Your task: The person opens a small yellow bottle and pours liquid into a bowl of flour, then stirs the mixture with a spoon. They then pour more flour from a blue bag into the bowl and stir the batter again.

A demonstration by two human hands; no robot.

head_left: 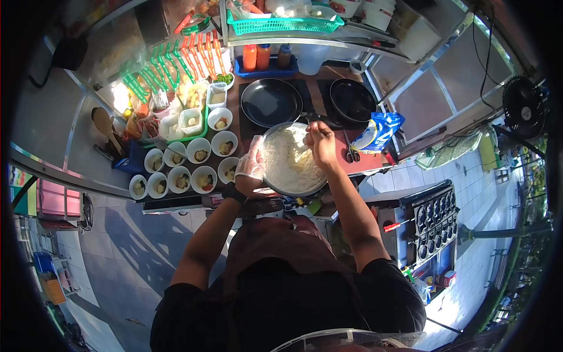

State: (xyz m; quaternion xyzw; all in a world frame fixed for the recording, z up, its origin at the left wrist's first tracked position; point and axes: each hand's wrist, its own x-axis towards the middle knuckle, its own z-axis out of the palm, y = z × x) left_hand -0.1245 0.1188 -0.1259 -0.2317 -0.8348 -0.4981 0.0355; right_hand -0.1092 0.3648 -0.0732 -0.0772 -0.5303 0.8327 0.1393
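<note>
A large round metal bowl [271, 183] stands at the counter's front edge, filled with a white, crumbly or powdery food [287, 149]. My left hand [252, 163], in a clear plastic glove, grips the bowl's left side. Over the right part of the bowl, my bare right hand [320, 144] is closed in a fist, apparently round a utensil handle; the tool itself is hidden. Left of the bowl stand several small white bowls [203, 179] with portions of food in them. Behind it sits a black frying pan [271, 102].
A second black pan [352, 100] is at the back right. Scissors [352, 155] and a blue-and-white packet [381, 132] lie right of the bowl. Sauce bottles [263, 57] stand in a blue tray. A moulded griddle [435, 223] is at my lower right, a fan [524, 107] farther right.
</note>
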